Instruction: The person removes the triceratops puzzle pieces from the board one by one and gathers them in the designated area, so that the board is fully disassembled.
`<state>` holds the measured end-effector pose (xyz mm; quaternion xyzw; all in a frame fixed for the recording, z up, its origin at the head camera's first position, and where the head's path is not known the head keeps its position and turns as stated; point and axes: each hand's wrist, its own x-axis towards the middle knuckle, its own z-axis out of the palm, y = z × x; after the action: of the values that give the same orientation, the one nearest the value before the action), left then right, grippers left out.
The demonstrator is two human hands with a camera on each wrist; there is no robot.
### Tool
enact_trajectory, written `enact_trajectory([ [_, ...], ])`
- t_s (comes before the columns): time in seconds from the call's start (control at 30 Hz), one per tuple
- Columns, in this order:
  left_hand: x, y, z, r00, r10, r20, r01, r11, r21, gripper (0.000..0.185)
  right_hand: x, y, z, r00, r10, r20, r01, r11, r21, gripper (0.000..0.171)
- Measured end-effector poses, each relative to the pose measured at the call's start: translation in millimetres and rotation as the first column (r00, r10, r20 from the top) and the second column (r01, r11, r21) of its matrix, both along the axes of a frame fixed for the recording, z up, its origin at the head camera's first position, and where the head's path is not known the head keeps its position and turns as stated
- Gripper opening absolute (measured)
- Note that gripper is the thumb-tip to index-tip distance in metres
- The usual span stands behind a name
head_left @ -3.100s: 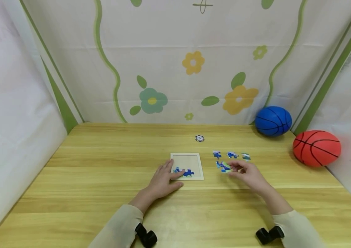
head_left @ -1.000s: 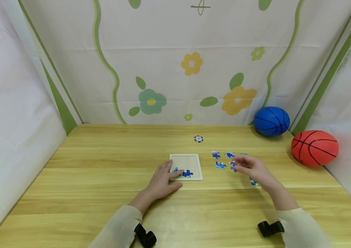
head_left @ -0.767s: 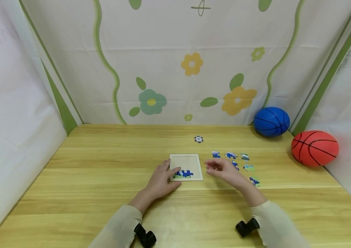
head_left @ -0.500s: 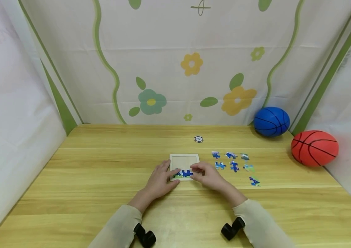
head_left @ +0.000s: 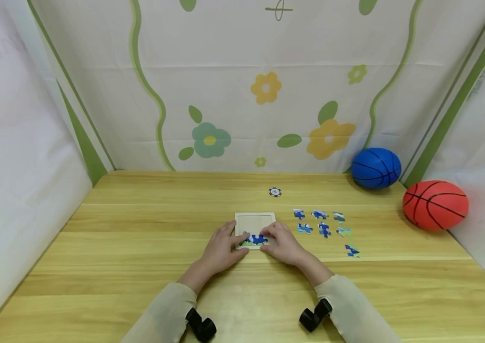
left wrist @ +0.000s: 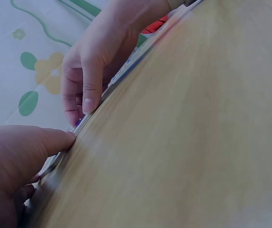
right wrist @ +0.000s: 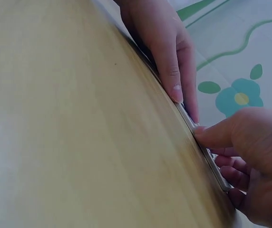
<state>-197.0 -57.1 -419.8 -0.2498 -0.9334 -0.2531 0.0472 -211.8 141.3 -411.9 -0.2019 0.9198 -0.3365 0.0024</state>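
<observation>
A pale square puzzle tray (head_left: 256, 220) lies on the table, with joined blue and green puzzle pieces along its near side. My left hand (head_left: 221, 247) rests at its left side, fingers mostly straight, index fingertip on the pieces and thumb at the near rim. At the right end of the row, my right hand (head_left: 284, 245) pinches a blue puzzle piece (head_left: 257, 239) between bent fingers and thumb. In the left wrist view, the right thumb and fingers (left wrist: 89, 103) come down at the tray's edge. The right wrist view has the left thumb (right wrist: 175, 90) on the same rim.
Several loose puzzle pieces (head_left: 324, 229) lie right of the tray, one piece (head_left: 352, 250) nearer the front. A round poker chip (head_left: 275, 192) sits behind it. A blue ball (head_left: 376, 167) and a red ball (head_left: 435, 205) stand at the right edge. Patterned cloth (head_left: 242, 109) encloses the table.
My right hand has left the loose pieces and moved left to the tray, its fingers now at the blue piece. The left hand has stayed at the tray's left side.
</observation>
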Motion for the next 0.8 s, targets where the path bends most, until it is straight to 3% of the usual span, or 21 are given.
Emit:
enact_trajectory([
  [0.4,-0.5,2.8,-0.9,1.000,0.006,0.007,-0.006,1.000,0.006,0.041,-1.4,3.3,-5.7,0.996,0.013,0.087,0.004,0.981,-0.195,0.027],
  [0.8,-0.8,0.5,-0.9,1.000,0.011,0.008,-0.011,1.000,-0.003,0.041,-2.2,2.1,-4.0,0.998,0.008,0.067,0.001,0.990,-0.141,0.023],
])
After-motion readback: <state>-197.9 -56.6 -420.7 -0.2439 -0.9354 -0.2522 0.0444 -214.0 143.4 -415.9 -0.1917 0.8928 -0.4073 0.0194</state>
